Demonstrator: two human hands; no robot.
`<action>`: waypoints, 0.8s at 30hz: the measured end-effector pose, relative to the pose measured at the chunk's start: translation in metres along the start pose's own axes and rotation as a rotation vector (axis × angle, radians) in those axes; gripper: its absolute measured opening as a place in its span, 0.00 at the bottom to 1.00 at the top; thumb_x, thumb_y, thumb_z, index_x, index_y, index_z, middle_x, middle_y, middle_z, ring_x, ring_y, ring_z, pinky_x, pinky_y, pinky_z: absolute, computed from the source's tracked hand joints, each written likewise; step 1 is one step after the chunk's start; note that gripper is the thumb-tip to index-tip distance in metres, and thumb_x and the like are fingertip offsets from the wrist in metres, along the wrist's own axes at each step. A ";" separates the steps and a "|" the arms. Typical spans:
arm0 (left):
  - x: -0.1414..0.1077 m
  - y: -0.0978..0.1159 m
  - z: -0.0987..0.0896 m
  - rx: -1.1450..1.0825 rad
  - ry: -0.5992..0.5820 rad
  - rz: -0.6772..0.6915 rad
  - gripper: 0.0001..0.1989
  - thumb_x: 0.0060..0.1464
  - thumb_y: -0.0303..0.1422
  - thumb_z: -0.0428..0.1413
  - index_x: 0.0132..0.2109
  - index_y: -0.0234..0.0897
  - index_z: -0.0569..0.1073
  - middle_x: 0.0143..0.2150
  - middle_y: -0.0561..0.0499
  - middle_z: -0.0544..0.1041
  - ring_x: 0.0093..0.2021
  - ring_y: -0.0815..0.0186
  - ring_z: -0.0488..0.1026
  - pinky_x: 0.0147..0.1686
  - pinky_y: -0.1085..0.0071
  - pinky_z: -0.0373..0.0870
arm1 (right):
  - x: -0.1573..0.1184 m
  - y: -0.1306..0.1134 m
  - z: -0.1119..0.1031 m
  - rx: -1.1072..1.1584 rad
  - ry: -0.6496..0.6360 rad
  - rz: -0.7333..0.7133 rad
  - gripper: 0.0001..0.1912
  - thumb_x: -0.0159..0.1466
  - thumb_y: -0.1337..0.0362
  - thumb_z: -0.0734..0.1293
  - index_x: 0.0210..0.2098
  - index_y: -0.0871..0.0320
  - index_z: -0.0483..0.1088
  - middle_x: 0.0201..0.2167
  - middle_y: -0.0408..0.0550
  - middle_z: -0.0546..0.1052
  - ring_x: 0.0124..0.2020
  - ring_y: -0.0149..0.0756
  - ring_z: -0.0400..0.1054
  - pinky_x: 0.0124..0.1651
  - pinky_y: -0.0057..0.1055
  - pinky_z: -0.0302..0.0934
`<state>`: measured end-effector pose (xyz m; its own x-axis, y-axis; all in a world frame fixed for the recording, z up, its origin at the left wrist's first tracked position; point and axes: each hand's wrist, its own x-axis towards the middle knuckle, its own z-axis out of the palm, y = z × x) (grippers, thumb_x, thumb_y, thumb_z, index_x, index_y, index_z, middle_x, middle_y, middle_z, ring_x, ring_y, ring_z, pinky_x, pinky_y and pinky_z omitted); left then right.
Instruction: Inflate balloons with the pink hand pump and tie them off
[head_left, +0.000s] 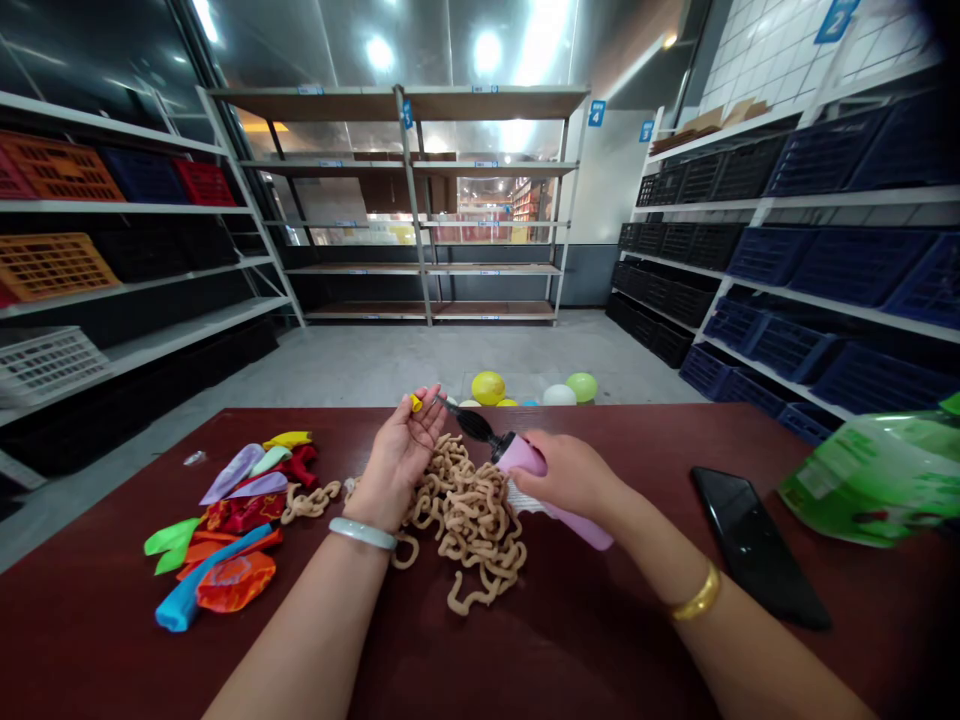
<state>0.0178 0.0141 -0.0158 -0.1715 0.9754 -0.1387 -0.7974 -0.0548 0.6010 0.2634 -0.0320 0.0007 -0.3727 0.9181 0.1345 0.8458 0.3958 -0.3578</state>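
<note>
Palm up, my left hand point(405, 440) is held over the table with a small yellow piece point(416, 403) at its thumb and fingertips. That piece looks like part of a balloon, mostly hidden. My right hand point(559, 470) is wrapped round a pink hand pump point(525, 456) with a black nozzle, which points up and left at the left fingers. I cannot tell whether the nozzle tip touches the yellow piece. Beneath both hands lies a heap of beige, chain-like links point(480, 510). Left of it are flat, uninflated balloons point(236, 580) in several colours.
On the right of the dark red table point(600, 640) lie a black phone point(757, 545) and a green plastic bag point(862, 480). Inflated balloons point(488, 388) rest on the floor beyond the far edge. Shelving racks point(420, 270) with crates stand around.
</note>
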 end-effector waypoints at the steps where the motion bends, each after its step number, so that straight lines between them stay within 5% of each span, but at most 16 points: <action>1: 0.001 -0.001 0.000 -0.001 -0.003 0.003 0.10 0.66 0.29 0.49 0.39 0.32 0.73 0.46 0.41 0.81 0.46 0.61 0.80 0.48 0.64 0.76 | -0.001 -0.004 0.001 -0.011 -0.016 -0.015 0.21 0.61 0.48 0.65 0.46 0.54 0.72 0.39 0.51 0.80 0.39 0.46 0.73 0.33 0.32 0.53; 24: -0.035 -0.032 0.026 0.154 -0.234 0.085 0.08 0.57 0.34 0.61 0.37 0.33 0.74 0.41 0.41 0.81 0.45 0.57 0.79 0.53 0.58 0.72 | -0.002 -0.009 0.014 0.119 0.023 -0.021 0.18 0.61 0.51 0.66 0.45 0.56 0.70 0.39 0.51 0.79 0.39 0.45 0.73 0.35 0.31 0.52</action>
<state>0.0642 -0.0123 -0.0097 -0.0815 0.9924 0.0922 -0.6856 -0.1229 0.7175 0.2510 -0.0378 -0.0097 -0.3798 0.9105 0.1637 0.7863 0.4109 -0.4613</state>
